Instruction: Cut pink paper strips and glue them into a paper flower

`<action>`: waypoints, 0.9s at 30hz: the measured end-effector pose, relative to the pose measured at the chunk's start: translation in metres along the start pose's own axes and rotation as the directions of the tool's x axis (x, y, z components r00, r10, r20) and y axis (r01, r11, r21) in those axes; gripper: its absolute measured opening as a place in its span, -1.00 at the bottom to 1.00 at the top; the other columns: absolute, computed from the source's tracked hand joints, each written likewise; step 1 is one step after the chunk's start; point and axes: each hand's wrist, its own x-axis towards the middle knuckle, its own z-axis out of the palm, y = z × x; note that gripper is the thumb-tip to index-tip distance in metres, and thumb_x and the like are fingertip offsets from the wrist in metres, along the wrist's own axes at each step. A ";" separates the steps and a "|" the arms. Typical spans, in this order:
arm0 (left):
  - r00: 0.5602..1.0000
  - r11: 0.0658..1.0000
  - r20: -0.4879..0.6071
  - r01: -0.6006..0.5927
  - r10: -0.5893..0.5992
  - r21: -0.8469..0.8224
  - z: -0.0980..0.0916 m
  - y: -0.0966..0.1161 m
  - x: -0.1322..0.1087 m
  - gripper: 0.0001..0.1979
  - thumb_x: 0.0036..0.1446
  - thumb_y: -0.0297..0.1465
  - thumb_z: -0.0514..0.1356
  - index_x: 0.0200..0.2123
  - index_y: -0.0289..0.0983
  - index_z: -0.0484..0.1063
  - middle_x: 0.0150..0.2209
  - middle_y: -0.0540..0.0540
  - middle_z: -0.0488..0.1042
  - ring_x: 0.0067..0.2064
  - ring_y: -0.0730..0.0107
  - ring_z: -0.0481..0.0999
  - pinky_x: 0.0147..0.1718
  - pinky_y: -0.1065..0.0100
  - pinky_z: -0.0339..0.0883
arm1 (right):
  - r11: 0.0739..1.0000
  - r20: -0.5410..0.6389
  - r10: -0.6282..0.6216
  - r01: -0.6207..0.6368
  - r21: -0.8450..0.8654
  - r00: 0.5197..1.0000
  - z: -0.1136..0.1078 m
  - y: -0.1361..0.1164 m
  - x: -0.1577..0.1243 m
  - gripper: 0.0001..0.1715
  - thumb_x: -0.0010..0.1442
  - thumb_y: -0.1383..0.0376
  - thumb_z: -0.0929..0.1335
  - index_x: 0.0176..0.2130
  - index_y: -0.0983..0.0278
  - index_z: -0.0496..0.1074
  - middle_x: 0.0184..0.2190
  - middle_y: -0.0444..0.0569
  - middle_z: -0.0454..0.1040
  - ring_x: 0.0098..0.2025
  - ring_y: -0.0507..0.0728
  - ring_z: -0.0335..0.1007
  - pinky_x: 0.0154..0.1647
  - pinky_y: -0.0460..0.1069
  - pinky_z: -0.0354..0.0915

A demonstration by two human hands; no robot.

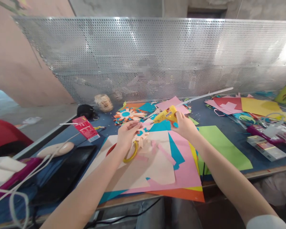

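My right hand (184,125) is closed around a yellow hot glue gun (165,114), its nozzle pointing left. A long clear glue stick (205,95) juts from the gun's back end. In my left hand (129,133), the fingers pinch a paper flower (141,134) with pale petals and a blue centre. The nozzle is close to the flower; whether they touch I cannot tell. Beneath both hands lie stacked sheets, topped by a cream sheet (138,171) with pink and blue scraps. Scissors with a yellow handle loop (131,153) rest there, partly hidden by my left hand and forearm.
Behind my hands lies an orange, white and blue paper flower (125,114). A perforated metal screen (143,57) closes off the back. At left are a black tablet-like slab (66,175), a pink card (86,128) and white cables (26,178). A green sheet (221,149) lies right.
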 end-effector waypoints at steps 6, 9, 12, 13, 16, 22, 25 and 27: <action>0.999 0.996 0.005 0.045 -0.045 -0.072 0.000 0.001 0.001 -0.60 -0.47 -0.38 0.40 -0.44 -0.35 0.42 -0.52 -0.03 0.48 -0.44 0.45 0.47 -0.52 0.49 0.24 | 1.000 0.033 -0.003 0.004 -0.027 0.999 -0.003 -0.003 0.000 -0.74 0.15 0.23 0.18 -0.17 0.34 0.19 -0.20 0.12 0.39 -0.35 0.17 0.41 -0.54 -0.07 0.05; 0.998 0.995 0.005 0.062 -0.062 -0.084 0.000 0.002 0.000 -0.60 -0.47 -0.39 0.40 -0.44 -0.35 0.42 -0.50 -0.03 0.49 -0.45 0.46 0.47 -0.51 0.48 0.24 | 1.000 0.046 -0.004 0.005 -0.023 0.999 -0.004 -0.004 0.000 -0.74 0.17 0.23 0.18 -0.16 0.33 0.20 -0.17 0.13 0.38 -0.35 0.16 0.42 -0.53 -0.07 0.06; 0.998 0.995 0.012 0.069 -0.068 -0.076 -0.001 0.002 0.000 -0.62 -0.44 -0.39 0.39 -0.44 -0.35 0.42 -0.51 -0.03 0.48 -0.44 0.47 0.47 -0.50 0.47 0.24 | 1.000 0.048 0.005 -0.003 -0.024 0.999 -0.004 -0.003 0.000 -0.72 0.17 0.22 0.18 -0.15 0.33 0.20 -0.17 0.13 0.39 -0.34 0.17 0.42 -0.53 -0.07 0.06; 0.997 0.995 0.013 0.071 -0.070 -0.075 -0.001 0.002 0.000 -0.63 -0.43 -0.39 0.39 -0.43 -0.35 0.42 -0.52 -0.02 0.47 -0.44 0.47 0.47 -0.50 0.48 0.24 | 1.000 0.048 0.008 -0.007 -0.024 0.999 -0.004 -0.003 0.000 -0.72 0.16 0.22 0.19 -0.15 0.33 0.21 -0.18 0.13 0.39 -0.34 0.17 0.42 -0.53 -0.07 0.06; 0.998 0.995 0.017 0.067 -0.066 -0.072 -0.001 0.001 0.000 -0.65 -0.41 -0.40 0.38 -0.44 -0.35 0.42 -0.52 -0.02 0.47 -0.43 0.46 0.48 -0.51 0.48 0.23 | 1.000 0.047 0.014 -0.013 -0.022 0.999 -0.004 -0.002 0.000 -0.70 0.16 0.21 0.19 -0.14 0.34 0.21 -0.19 0.14 0.39 -0.34 0.18 0.42 -0.53 -0.07 0.06; 0.998 0.995 0.013 0.057 -0.056 -0.078 -0.001 0.000 0.000 -0.68 -0.39 -0.42 0.37 -0.44 -0.35 0.43 -0.52 -0.03 0.47 -0.43 0.45 0.49 -0.52 0.47 0.25 | 1.000 0.041 0.015 -0.015 0.003 0.999 -0.003 -0.001 0.000 -0.71 0.15 0.23 0.19 -0.14 0.34 0.21 -0.19 0.13 0.39 -0.33 0.17 0.40 -0.52 -0.07 0.06; 0.998 0.994 0.022 0.056 -0.054 -0.095 0.000 0.001 -0.001 -0.68 -0.40 -0.43 0.38 -0.45 -0.35 0.44 -0.52 -0.03 0.48 -0.44 0.47 0.48 -0.52 0.49 0.24 | 1.000 0.049 0.024 -0.024 0.007 0.999 -0.004 -0.002 0.000 -0.71 0.15 0.24 0.19 -0.14 0.34 0.21 -0.18 0.14 0.38 -0.32 0.17 0.40 -0.53 -0.07 0.06; 0.999 0.993 0.025 0.047 -0.044 -0.113 0.001 0.002 -0.001 -0.68 -0.41 -0.42 0.39 -0.46 -0.35 0.45 -0.53 -0.02 0.48 -0.44 0.49 0.47 -0.52 0.50 0.24 | 1.000 0.051 0.020 -0.020 0.009 0.998 -0.004 -0.002 0.000 -0.71 0.16 0.24 0.18 -0.14 0.35 0.21 -0.17 0.13 0.38 -0.31 0.18 0.40 -0.53 -0.07 0.06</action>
